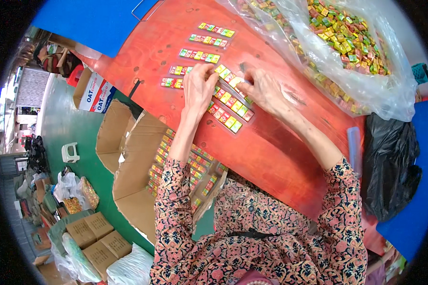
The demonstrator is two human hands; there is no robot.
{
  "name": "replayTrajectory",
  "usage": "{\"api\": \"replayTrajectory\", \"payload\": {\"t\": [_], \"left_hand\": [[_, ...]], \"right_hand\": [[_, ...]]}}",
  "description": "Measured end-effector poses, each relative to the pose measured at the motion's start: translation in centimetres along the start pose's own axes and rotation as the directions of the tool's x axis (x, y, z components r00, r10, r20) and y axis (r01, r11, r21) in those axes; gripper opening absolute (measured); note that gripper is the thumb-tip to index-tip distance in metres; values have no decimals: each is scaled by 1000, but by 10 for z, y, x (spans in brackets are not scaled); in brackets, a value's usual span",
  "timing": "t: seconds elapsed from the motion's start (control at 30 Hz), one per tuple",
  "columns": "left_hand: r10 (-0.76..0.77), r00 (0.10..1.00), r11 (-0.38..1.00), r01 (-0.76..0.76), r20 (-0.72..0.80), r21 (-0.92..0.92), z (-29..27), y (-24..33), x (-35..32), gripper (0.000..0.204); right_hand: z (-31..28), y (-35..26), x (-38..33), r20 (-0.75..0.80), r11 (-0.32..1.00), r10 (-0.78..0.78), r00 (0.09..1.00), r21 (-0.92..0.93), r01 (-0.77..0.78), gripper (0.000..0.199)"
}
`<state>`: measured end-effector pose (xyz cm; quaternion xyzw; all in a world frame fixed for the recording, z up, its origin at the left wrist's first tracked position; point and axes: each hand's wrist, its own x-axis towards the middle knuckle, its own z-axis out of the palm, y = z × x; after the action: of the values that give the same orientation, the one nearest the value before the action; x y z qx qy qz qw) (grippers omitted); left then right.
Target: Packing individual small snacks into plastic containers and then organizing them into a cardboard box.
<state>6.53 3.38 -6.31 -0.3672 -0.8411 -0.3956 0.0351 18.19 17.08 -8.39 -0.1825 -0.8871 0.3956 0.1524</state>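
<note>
On the red table, a narrow clear tray [228, 76] holds a row of small wrapped cubes in yellow, green and red. My left hand [199, 90] is closed at the tray's upper left end, its thumb and fingers pinched together. The fingers of my right hand [263, 91] are bent in a pinch over the tray's other end and hide part of it. Just below lie a second filled tray [233, 103] and a third filled tray [224, 117], slanted the same way. Further filled trays [199, 55] lie in a staggered line beyond my left hand, some partly covered by it.
A large clear bag of loose wrapped cubes [352, 40] sits at the far right of the red table [271, 156]. An open cardboard box [138, 166] below my left forearm contains many filled trays. A black plastic bag [387, 166] lies to the right. A white stool [70, 152] stands on the green floor.
</note>
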Motion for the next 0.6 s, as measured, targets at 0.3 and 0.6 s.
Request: {"api": "replayTrajectory", "payload": {"t": [0.3,0.6], "left_hand": [[-23,984,990,-2,177,139,-6,8,13,28],[-84,966,995,92,243,-23,15,10,14,29]], "right_hand": [[-4,6,-7,61,999,25,998,28,-26,30],[-51,25,-10,203,970,194,960,105,-218,27]]}}
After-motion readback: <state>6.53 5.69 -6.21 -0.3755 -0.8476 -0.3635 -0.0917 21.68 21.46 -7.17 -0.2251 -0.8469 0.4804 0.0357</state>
